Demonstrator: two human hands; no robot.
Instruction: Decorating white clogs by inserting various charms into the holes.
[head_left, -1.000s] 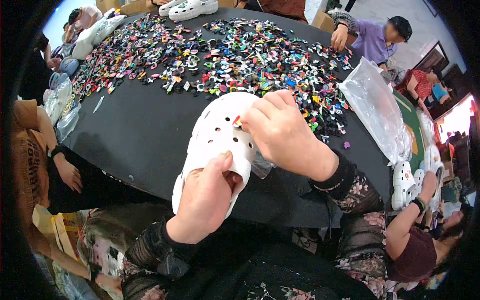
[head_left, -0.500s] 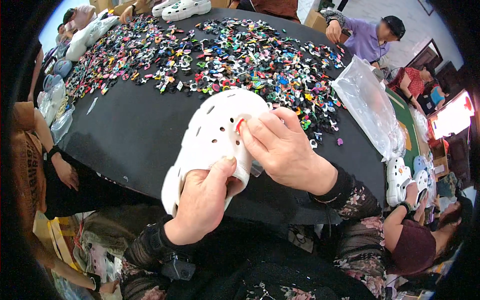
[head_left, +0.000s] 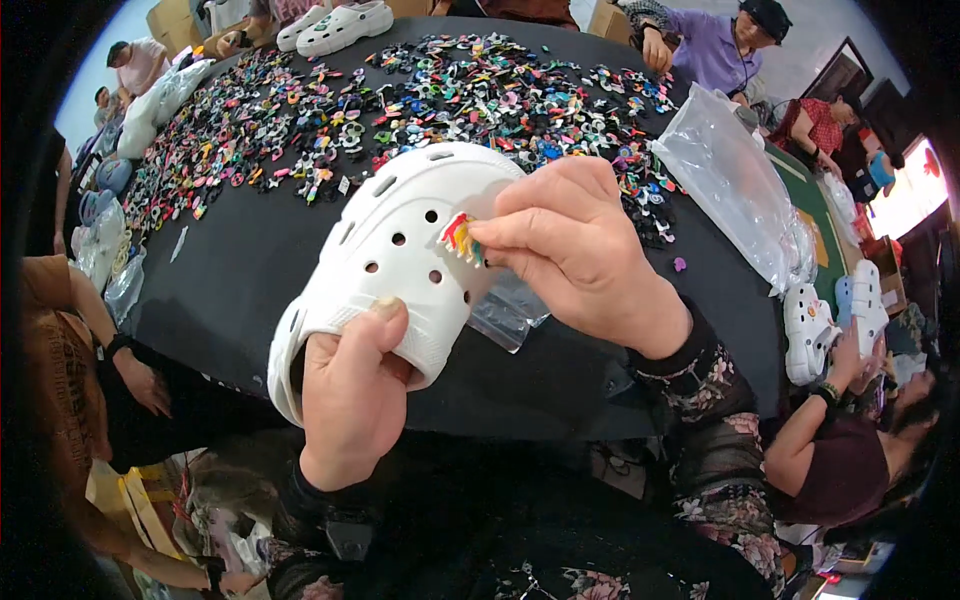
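My left hand (head_left: 352,400) grips a white foam clog (head_left: 400,270) at its opening, fingers inside and thumb on top. The clog is held tilted above the black table, its toe pointing away from me. Several round holes show in its upper. Between thumb and fingers, my right hand (head_left: 590,255) pinches a small multicoloured shoe charm (head_left: 458,238) with red, yellow and green parts. The charm lies against or just over the clog's upper, near the holes; whether it is seated in one I cannot tell.
A wide heap of small colourful charms (head_left: 460,100) covers the far part of the black table (head_left: 230,290). A clear plastic bag (head_left: 725,185) lies at right, and a small one (head_left: 510,312) under the clog. Co-workers sit around; one at right handles white clogs (head_left: 808,330).
The clog has shifted left and turned slightly, showing more of its side. My right fingers have eased back, so more of the coloured charm shows.
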